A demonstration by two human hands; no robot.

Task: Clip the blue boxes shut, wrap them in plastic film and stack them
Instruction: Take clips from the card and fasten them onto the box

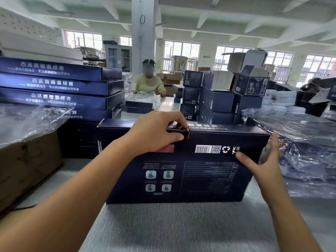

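Squarely in the middle of the frame, the left grip pinches a small dark clip between thumb and curled fingers, at the top edge of a blue box. The right grip holds the same box at its right end: the thumb lies flat on the printed face beside the barcode, and the blurred fingers reach round the end behind it. The box stands on its long edge on the grey table, its label side facing the camera. At the left edge of the frame a brown cardboard carton sits under a crumpled sheet of plastic film. Above that, in the upper left, flat blue boxes lie in a stack. At the right of the frame, more boxes wrapped in film lie on the table. Behind the held box, small dark cartons are piled up, and a person in a yellow top sits at the far side of the table.
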